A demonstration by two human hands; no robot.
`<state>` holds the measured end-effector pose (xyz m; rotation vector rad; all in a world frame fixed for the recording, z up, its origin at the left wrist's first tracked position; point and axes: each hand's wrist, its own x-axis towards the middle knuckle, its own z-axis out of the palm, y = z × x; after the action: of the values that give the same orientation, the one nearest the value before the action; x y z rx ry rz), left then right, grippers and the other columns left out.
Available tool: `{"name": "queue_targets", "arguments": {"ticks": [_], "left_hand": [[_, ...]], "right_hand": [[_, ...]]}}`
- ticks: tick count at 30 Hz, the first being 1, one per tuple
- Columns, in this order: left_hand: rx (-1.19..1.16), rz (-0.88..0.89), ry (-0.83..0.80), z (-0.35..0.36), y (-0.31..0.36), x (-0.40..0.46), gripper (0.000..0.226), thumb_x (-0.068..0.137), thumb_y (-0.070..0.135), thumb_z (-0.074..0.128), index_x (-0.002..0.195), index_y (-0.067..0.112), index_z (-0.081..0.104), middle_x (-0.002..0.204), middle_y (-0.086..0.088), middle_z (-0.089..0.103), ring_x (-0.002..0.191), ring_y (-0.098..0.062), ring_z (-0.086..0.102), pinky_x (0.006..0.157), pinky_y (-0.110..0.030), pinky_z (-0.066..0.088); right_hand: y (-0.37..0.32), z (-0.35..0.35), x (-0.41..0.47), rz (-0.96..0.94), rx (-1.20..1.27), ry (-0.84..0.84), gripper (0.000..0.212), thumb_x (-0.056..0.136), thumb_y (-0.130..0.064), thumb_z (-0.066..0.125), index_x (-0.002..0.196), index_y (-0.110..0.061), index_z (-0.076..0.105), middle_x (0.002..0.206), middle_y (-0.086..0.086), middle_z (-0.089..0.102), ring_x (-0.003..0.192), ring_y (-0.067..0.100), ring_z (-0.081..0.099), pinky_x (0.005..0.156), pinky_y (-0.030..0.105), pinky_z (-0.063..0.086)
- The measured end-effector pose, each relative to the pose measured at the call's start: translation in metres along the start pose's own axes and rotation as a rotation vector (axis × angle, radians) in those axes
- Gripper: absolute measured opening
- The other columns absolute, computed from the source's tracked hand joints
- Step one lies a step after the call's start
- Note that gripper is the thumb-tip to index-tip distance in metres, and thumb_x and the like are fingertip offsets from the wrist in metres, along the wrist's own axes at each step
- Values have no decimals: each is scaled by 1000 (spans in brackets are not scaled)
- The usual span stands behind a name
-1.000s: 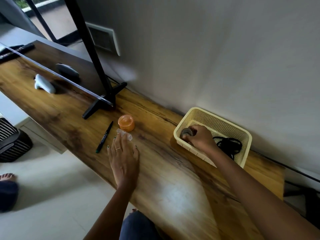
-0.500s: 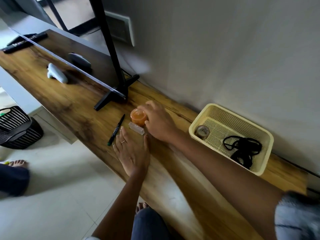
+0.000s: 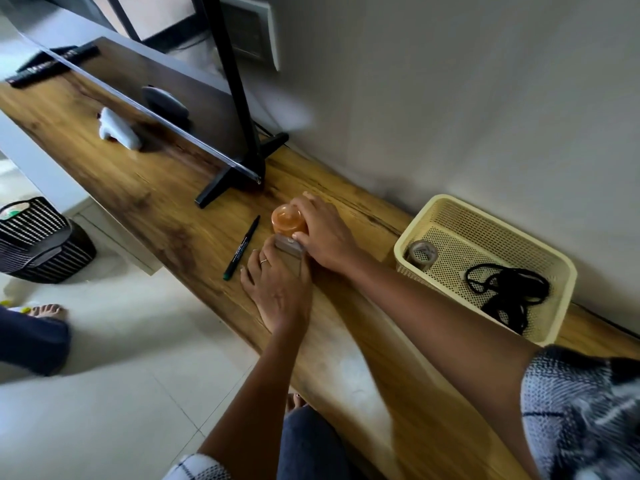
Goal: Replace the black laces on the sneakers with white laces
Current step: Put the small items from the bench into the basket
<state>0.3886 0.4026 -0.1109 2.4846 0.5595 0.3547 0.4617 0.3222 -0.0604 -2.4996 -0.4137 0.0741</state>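
Right side of the frame: cream mesh basket [image 3: 446,209] sits on the wooden shelf [image 3: 166,209] against the wall, holding the black laces [image 3: 509,292] in a loose tangled pile, plus a tape roll [image 3: 423,252] in its near-left corner. No sneakers or white laces in view.

Centre frame: right hand [image 3: 323,233] curls round the small orange jar [image 3: 287,220], fingers on its far side, thumb on the near side. Left hand [image 3: 277,289] lies flat on the shelf, fingers straight, fingertips touching a small clear plastic box [image 3: 290,249] just below the jar; not gripping it as far as I can see. Black marker [image 3: 241,247] lies just left of both hands. TV stand foot [image 3: 225,185] further up-left.

Handling call on the laces: light, limp, zero stiffness, will snag on themselves and possibly on the mesh. Best to pinch one aglet end and draw it out slowly instead of grabbing the whole bundle, otherwise knots tighten. Not fragile, not slippery. Neither hand is near the basket right now.
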Motion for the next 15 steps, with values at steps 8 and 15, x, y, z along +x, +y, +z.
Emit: {"name": "queue_targets", "arguments": {"ticks": [8,15], "left_hand": [[8,21,-8,2,-2,2,63,90,53,50,139,18,36,141,-8,46,137,-24,32,118,-45,16],[-40,77,-24,-1,1,0,68,86,64,52,137,21,38,136,-7,49,130,-24,37,112,-43,24]], "right_hand": [[-10,-2,11,-44,-69,-142,52,90,-15,59,139,-20,41,145,6,32,130,27,32,97,35,42],[1,-38,-20,38,192,259,54,88,-3,60,137,-16,41,137,10,32,127,25,37,90,21,31]]}}
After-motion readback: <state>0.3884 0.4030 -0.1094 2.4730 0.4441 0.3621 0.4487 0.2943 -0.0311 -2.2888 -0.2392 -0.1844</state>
